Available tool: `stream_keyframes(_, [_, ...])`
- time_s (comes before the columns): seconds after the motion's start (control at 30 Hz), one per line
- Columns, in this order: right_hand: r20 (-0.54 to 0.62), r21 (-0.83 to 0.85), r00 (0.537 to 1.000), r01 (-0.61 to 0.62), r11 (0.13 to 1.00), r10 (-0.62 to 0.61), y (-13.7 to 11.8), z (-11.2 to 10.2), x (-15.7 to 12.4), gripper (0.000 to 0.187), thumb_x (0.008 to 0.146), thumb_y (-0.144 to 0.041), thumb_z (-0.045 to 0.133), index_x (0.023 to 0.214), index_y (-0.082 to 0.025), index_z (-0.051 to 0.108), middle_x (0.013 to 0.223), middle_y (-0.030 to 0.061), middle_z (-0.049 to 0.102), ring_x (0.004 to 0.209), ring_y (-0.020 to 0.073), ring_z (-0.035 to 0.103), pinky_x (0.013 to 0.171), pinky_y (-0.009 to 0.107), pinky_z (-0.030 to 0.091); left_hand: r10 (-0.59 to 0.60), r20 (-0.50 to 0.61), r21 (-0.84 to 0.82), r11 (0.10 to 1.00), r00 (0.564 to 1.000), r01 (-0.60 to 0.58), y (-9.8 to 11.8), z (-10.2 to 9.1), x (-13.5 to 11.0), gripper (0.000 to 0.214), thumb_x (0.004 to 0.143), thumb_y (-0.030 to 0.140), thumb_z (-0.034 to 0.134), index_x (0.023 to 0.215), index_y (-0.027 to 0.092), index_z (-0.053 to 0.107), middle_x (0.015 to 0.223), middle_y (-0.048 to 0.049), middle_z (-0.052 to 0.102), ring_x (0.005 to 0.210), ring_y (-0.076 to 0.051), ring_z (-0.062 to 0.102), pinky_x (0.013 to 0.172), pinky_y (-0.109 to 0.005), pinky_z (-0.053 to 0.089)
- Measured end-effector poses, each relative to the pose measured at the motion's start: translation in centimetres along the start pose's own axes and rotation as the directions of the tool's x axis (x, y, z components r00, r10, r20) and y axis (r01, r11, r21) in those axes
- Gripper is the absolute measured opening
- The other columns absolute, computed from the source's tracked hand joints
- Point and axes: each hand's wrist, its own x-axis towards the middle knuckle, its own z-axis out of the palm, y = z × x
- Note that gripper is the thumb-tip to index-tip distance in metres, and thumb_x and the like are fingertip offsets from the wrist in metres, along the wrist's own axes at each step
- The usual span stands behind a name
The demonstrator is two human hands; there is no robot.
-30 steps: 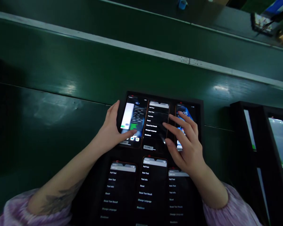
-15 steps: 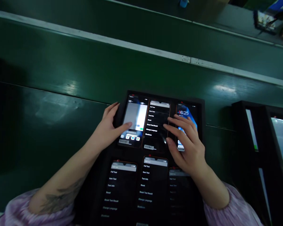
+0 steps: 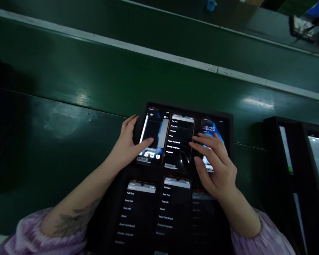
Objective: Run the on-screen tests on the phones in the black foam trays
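Observation:
Several lit smartphones lie face up in a black foam tray [image 3: 159, 171] in two rows. My left hand [image 3: 130, 140] rests at the tray's left edge, fingers stretched over the rim. Its thumb lies on the screen of the top-left phone [image 3: 155, 124], which shows app cards above a row of icons. My right hand [image 3: 219, 164] hovers with fingers apart, covering part of the top-right phone [image 3: 211, 122] that reads 16:25. Its fingertips reach the right side of the top-middle phone [image 3: 175, 141], showing a test menu. The lower-left phone [image 3: 136, 209] and lower-middle phone [image 3: 174, 203] show the same menu.
The lower-right phone [image 3: 198, 212] is dim, partly behind my right wrist. Another black tray [image 3: 281, 122] with lit phones stands at the right on the green table [image 3: 55, 81]. A pale strip [image 3: 159, 53] crosses the table. A small blue object [image 3: 211, 5] sits far back.
On the top-left phone, the app cards have slid sideways and a dark card now fills the middle. My right fingers have shifted slightly right, off the top-middle phone's menu. The view has moved slightly.

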Motion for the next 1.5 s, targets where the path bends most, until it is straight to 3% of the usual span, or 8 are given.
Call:
stream_keyframes(0.1, [-0.003,0.002,1.0,0.007,1.0,-0.007,0.0,0.0,0.0,0.029,0.099,-0.014,0.056,0.125,-0.02,0.067,0.123,0.01,0.075,0.124,0.0268,0.07,0.119,0.056,0.048,-0.008,-0.016,-0.05,0.999,1.0,0.007,-0.4,-0.1,0.4,0.068,0.08,0.047,0.067,0.142,0.025,0.053,0.161,-0.0119,0.04,0.155,-0.036,0.036,0.13,-0.059,0.031])
stream_keyframes(0.33, [-0.006,0.015,1.0,0.017,1.0,-0.017,-0.2,0.0,0.2,0.029,0.099,-0.013,0.056,0.125,-0.019,0.067,0.121,0.0101,0.075,0.12,0.0251,0.072,0.12,0.056,0.048,0.062,-0.062,0.094,0.994,0.996,-0.056,-0.4,0.4,0.4,0.077,0.074,0.048,0.07,0.143,0.019,0.051,0.161,-0.0168,0.04,0.153,-0.038,0.038,0.129,-0.063,0.03])
stream_keyframes(0.5, [-0.182,-0.121,0.983,-0.03,0.992,0.007,0.5,-2.5,-1.3,0.032,0.096,-0.01,0.058,0.12,-0.025,0.074,0.119,0.0072,0.076,0.125,0.0302,0.069,0.114,0.057,0.051,0.028,-0.081,-0.036,0.999,0.996,-0.031,-0.4,0.3,0.7,0.073,0.077,0.051,0.067,0.142,0.024,0.05,0.159,-0.0146,0.042,0.157,-0.036,0.034,0.131,-0.059,0.028])
stream_keyframes(0.6, [-0.226,-0.171,0.97,-0.125,0.977,0.085,1.7,-4.1,-3.4,0.03,0.098,-0.012,0.057,0.108,-0.027,0.08,0.12,0.0063,0.075,0.128,0.0335,0.066,0.108,0.056,0.053,-0.002,-0.081,0.002,1.0,0.997,0.002,0.1,0.4,1.0,0.079,0.072,0.054,0.072,0.142,0.023,0.052,0.159,-0.015,0.042,0.154,-0.038,0.038,0.13,-0.059,0.032])
stream_keyframes(0.73, [-0.131,-0.145,0.985,-0.132,0.981,0.113,3.0,-5.2,-5.7,0.028,0.097,-0.011,0.059,0.093,-0.027,0.082,0.128,0.0041,0.074,0.136,0.0344,0.06,0.103,0.053,0.056,-0.01,-0.102,0.066,0.998,0.995,0.017,0.6,0.8,1.1,0.091,0.065,0.053,0.073,0.144,0.014,0.052,0.16,-0.0195,0.039,0.153,-0.039,0.039,0.131,-0.059,0.028])
stream_keyframes(0.93, [0.008,-0.074,1.0,-0.004,0.997,0.005,3.3,-5.3,-6.1,0.027,0.092,-0.01,0.059,0.085,-0.023,0.082,0.13,0.0069,0.075,0.137,0.0333,0.059,0.102,0.05,0.059,-0.026,-0.108,0.022,0.999,0.994,0.028,0.4,1.0,0.8,0.085,0.066,0.051,0.071,0.143,0.019,0.054,0.161,-0.0156,0.039,0.154,-0.038,0.038,0.13,-0.061,0.029])
stream_keyframes(1.33, [-0.048,-0.22,0.99,-0.138,0.966,0.13,3.9,-4.4,-6.5,0.026,0.096,-0.014,0.062,0.102,-0.028,0.083,0.141,0.0046,0.068,0.139,0.0346,0.059,0.105,0.056,0.059,0.0,-0.107,-0.031,1.0,0.994,-0.003,0.4,0.7,0.3,0.063,0.08,0.039,0.071,0.14,0.024,0.058,0.154,-0.0105,0.049,0.158,-0.034,0.031,0.135,-0.056,0.018])
stream_keyframes(1.5, [-0.047,-0.22,0.991,-0.129,0.967,0.122,3.9,-4.0,-5.6,0.03,0.1,-0.018,0.056,0.115,-0.028,0.08,0.148,0.0056,0.063,0.146,0.036,0.051,0.114,0.061,0.051,-0.002,-0.108,-0.026,1.0,0.994,-0.001,0.2,0.7,0.4,0.062,0.08,0.039,0.069,0.14,0.024,0.058,0.152,-0.0111,0.05,0.157,-0.034,0.032,0.135,-0.057,0.021])
